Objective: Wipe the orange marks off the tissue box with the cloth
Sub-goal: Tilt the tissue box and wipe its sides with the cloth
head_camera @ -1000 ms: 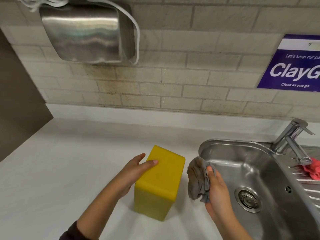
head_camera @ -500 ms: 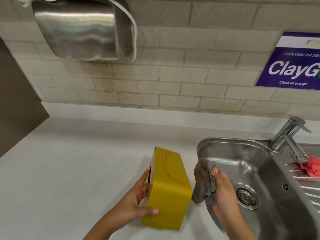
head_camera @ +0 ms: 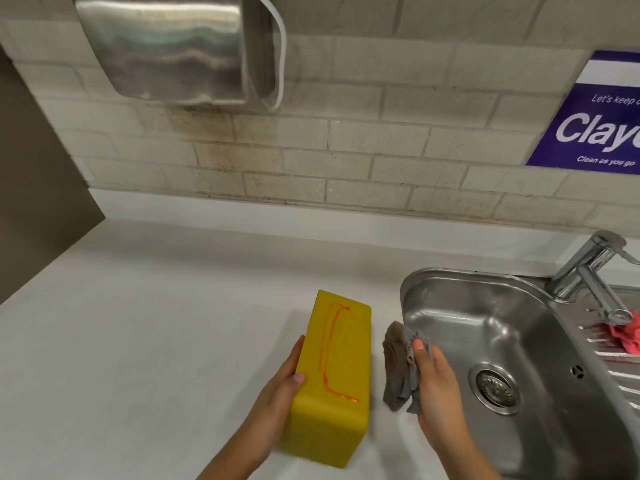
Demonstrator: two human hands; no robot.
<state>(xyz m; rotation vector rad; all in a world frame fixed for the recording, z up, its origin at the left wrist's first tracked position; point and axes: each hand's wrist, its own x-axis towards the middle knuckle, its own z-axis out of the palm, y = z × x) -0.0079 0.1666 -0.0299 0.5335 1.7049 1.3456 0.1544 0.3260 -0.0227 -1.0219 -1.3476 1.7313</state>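
Note:
A yellow tissue box [head_camera: 341,362] lies on the white counter [head_camera: 138,323], its long face turned up. Orange marks [head_camera: 327,348] run along that face in a thin line with a short hook at each end. My left hand [head_camera: 277,393] grips the box on its left side, thumb resting on the top face. Just right of the box, my right hand [head_camera: 436,393] holds a bunched grey cloth [head_camera: 400,368]. The cloth hangs a little apart from the box, over the sink's left rim.
A steel sink [head_camera: 485,306] with a drain [head_camera: 493,388] and tap [head_camera: 588,271] lies at the right. A pink cloth [head_camera: 627,336] sits on its draining board. A steel dispenser [head_camera: 162,46] and a purple sign [head_camera: 595,123] hang on the tiled wall.
My left hand turned the box over, bringing the face with the orange marks upward, and laid it flatter on the counter. The right hand with the cloth stayed beside it.

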